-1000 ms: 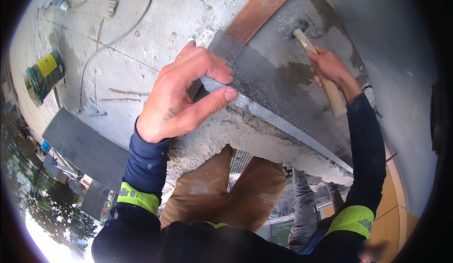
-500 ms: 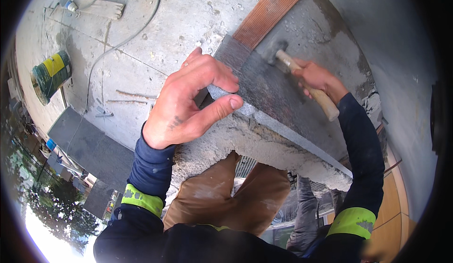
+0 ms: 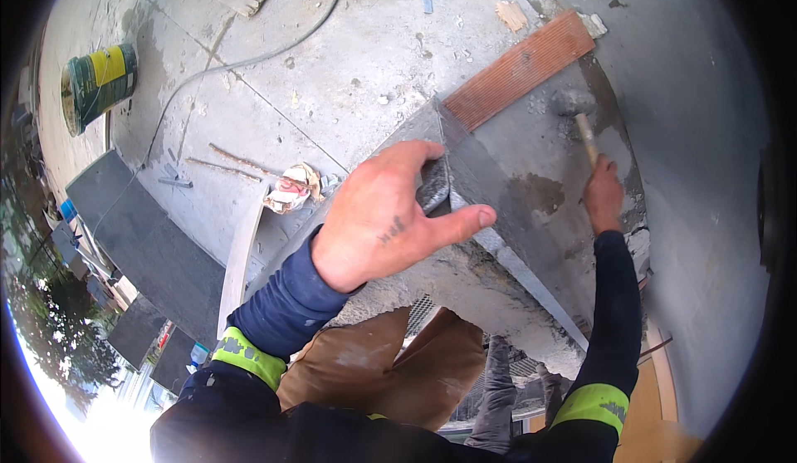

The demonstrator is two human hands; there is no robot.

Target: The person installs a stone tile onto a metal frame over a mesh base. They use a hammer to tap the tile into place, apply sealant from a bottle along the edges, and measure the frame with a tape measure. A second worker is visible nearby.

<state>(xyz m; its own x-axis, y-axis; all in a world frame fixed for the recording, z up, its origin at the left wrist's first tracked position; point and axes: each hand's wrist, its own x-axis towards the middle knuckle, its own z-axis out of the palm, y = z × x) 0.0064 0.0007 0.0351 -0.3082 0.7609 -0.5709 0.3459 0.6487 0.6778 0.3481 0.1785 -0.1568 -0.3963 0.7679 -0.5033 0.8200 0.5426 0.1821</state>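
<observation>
Your work in hand looks like hammer work on the long dark grey stone slab with the pale rough edge (image 3: 523,230), though that is a judgement. The slab runs from just above the centre of the frame down toward the lower right, over the crumbly light grey concrete ledge (image 3: 469,293).

Your right hand (image 3: 604,197), right of centre, has its grip wrapped around the pale wooden handle of the grey-headed hammer (image 3: 586,135). The head points toward the upper right of the frame; you cannot tell from this view whether it touches the surface beneath.

Your left hand (image 3: 378,222), at centre, has its grip spread, thumb wide of the fingers, around the slab's near corner. Whether the fingertips press on the stone, you cannot tell. The reddish-brown grooved wooden board (image 3: 523,68) lies by the slab's upper end.

Another blow would seem to call for a flat, measured strike well apart from your left thumb, which reaches over the pale edge. If you mean to steady or check that corner, the left fingers would need firm, even contact first.
</observation>
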